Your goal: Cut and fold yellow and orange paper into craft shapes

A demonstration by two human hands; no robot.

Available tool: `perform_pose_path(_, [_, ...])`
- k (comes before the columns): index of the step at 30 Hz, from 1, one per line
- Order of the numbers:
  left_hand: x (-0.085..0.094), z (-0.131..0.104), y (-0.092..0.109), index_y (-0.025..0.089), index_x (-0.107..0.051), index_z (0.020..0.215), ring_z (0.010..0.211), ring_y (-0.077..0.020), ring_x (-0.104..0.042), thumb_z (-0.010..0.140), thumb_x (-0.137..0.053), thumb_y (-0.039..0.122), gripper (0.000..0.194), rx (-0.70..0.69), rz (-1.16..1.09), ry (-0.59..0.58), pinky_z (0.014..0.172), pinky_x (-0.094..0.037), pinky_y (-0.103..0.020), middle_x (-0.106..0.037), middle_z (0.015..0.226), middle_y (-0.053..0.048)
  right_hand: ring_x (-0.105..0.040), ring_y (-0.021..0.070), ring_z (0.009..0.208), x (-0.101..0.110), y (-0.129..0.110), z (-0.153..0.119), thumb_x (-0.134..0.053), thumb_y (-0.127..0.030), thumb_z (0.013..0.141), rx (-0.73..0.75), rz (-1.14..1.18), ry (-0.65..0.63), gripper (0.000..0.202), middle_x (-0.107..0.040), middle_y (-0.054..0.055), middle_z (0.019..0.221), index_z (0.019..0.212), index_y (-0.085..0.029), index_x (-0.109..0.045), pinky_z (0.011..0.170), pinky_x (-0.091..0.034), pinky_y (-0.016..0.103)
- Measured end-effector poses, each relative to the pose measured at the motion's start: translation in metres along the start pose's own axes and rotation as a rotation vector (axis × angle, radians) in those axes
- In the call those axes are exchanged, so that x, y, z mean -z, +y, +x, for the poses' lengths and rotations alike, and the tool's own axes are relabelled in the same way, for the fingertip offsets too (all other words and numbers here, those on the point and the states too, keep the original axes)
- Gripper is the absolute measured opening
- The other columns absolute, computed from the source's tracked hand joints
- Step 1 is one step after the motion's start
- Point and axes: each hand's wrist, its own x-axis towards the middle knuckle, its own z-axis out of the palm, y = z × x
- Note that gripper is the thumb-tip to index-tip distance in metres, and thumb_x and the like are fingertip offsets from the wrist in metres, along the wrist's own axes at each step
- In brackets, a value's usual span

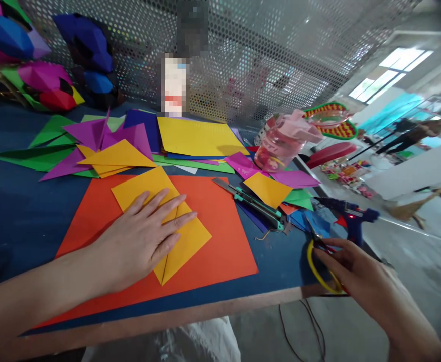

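Observation:
Fingers spread, my left hand (148,226) lies flat on a folded yellow-orange paper (192,234). That paper rests on a large orange-red sheet (228,246) near the table's front edge. At the right, my right hand (356,266) is closed on a pair of scissors (320,269) with yellow and red handles, the blades pointing up and away. Just beyond the scissors lies a dark blue glue gun (356,216) with a small red light. A green and black utility knife (258,203) lies between my hands, partly over the orange-red sheet.
Purple (130,138) and green folded papers (50,151) lie at the back left, beside a stack topped by a yellow sheet (201,136). A pink bottle (281,143) stands back right. Behind is a perforated metal panel (243,60). A cable (307,327) hangs below the table edge.

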Motion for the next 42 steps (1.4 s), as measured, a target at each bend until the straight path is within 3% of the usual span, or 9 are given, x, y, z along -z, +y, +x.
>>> perform_pose_path(3, [-0.005, 0.000, -0.004, 0.041, -0.036, 0.159, 0.156, -0.0319, -0.026, 0.111, -0.032, 0.040, 0.048, -0.017, -0.004, 0.012, 0.124, -0.023, -0.056, -0.028, 0.171, -0.001, -0.072, 0.0284, 0.055, -0.004, -0.014, 0.006, -0.069, -0.049, 0.093, -0.009, -0.337, 0.022, 0.023, -0.076, 0.010, 0.082, 0.109, -0.033, -0.069, 0.042, -0.052, 0.037])
perform_pose_path(5, [-0.007, 0.001, -0.008, 0.043, -0.034, 0.159, 0.156, -0.0326, -0.027, 0.110, -0.029, 0.043, 0.049, -0.032, -0.021, 0.016, 0.123, -0.022, -0.058, -0.027, 0.171, 0.000, -0.074, 0.0342, 0.070, -0.012, -0.034, 0.014, -0.055, -0.056, 0.098, -0.061, -0.497, 0.161, 0.038, -0.072, 0.016, 0.101, 0.114, -0.024, -0.068, 0.056, -0.057, 0.048])
perform_pose_path(9, [-0.002, 0.001, -0.013, 0.046, -0.029, 0.160, 0.158, -0.0319, -0.022, 0.111, -0.027, 0.045, 0.049, -0.055, -0.068, -0.056, 0.124, -0.020, -0.059, -0.026, 0.172, 0.002, -0.070, 0.0305, 0.103, -0.038, -0.081, 0.039, -0.048, -0.045, 0.104, 0.154, -0.230, 0.108, 0.036, -0.066, 0.012, 0.121, 0.127, -0.022, -0.063, 0.082, -0.058, 0.044])
perform_pose_path(13, [0.008, -0.001, -0.014, 0.030, -0.018, 0.166, 0.159, -0.0290, -0.018, 0.110, -0.030, 0.050, 0.060, -0.041, -0.121, -0.056, 0.127, -0.020, -0.051, -0.018, 0.174, -0.005, -0.062, 0.0292, 0.118, -0.064, -0.106, 0.066, -0.047, -0.038, 0.106, 0.346, -0.140, -0.036, 0.035, -0.062, 0.014, 0.127, 0.133, -0.017, -0.057, 0.100, -0.052, 0.045])
perform_pose_path(18, [0.012, -0.003, -0.011, 0.022, -0.018, 0.165, 0.158, -0.0301, -0.022, 0.109, -0.032, 0.056, 0.068, -0.003, -0.170, -0.088, 0.128, -0.021, -0.053, -0.028, 0.171, -0.007, -0.060, 0.0373, 0.116, -0.080, -0.105, 0.082, -0.051, -0.037, 0.105, 0.385, -0.337, -0.116, 0.042, -0.063, 0.018, 0.124, 0.137, -0.011, -0.055, 0.098, -0.051, 0.055])
perform_pose_path(24, [0.004, -0.002, -0.012, 0.030, -0.015, 0.164, 0.156, -0.0343, -0.026, 0.104, -0.049, 0.058, 0.074, 0.024, -0.304, -0.063, 0.127, -0.020, -0.060, -0.034, 0.168, -0.008, -0.064, 0.0309, 0.105, -0.078, -0.106, 0.078, -0.047, -0.028, 0.105, 0.407, -0.238, -0.074, 0.040, -0.059, 0.017, 0.117, 0.140, -0.008, -0.054, 0.092, -0.056, 0.047])
perform_pose_path(31, [0.003, 0.000, -0.005, 0.033, -0.018, 0.158, 0.148, -0.0463, -0.032, 0.080, -0.071, 0.075, 0.103, 0.295, -0.495, -0.061, 0.112, -0.039, -0.069, -0.043, 0.157, -0.013, -0.065, 0.0267, 0.107, -0.068, -0.122, 0.058, -0.047, -0.029, 0.106, 0.471, -0.169, -0.059, 0.043, -0.056, 0.015, 0.122, 0.146, -0.015, -0.049, 0.088, -0.059, 0.039])
perform_pose_path(35, [0.007, 0.002, 0.001, 0.036, -0.024, 0.154, 0.137, -0.0427, -0.044, 0.073, -0.077, 0.076, 0.104, 0.360, -0.606, -0.006, 0.108, -0.042, -0.067, -0.052, 0.145, -0.011, -0.066, 0.0252, 0.103, -0.071, -0.122, 0.051, -0.046, -0.029, 0.106, 0.502, -0.196, -0.121, 0.043, -0.055, 0.014, 0.124, 0.148, -0.018, -0.048, 0.086, -0.062, 0.039])
perform_pose_path(42, [0.004, 0.001, 0.002, 0.043, -0.024, 0.157, 0.149, -0.0484, -0.025, 0.077, -0.072, 0.077, 0.099, 0.303, -0.507, -0.038, 0.114, -0.028, -0.074, -0.046, 0.154, -0.007, -0.068, 0.0270, 0.100, -0.072, -0.124, 0.049, -0.044, -0.026, 0.106, 0.551, -0.212, -0.196, 0.042, -0.057, 0.016, 0.124, 0.147, -0.018, -0.050, 0.083, -0.064, 0.044])
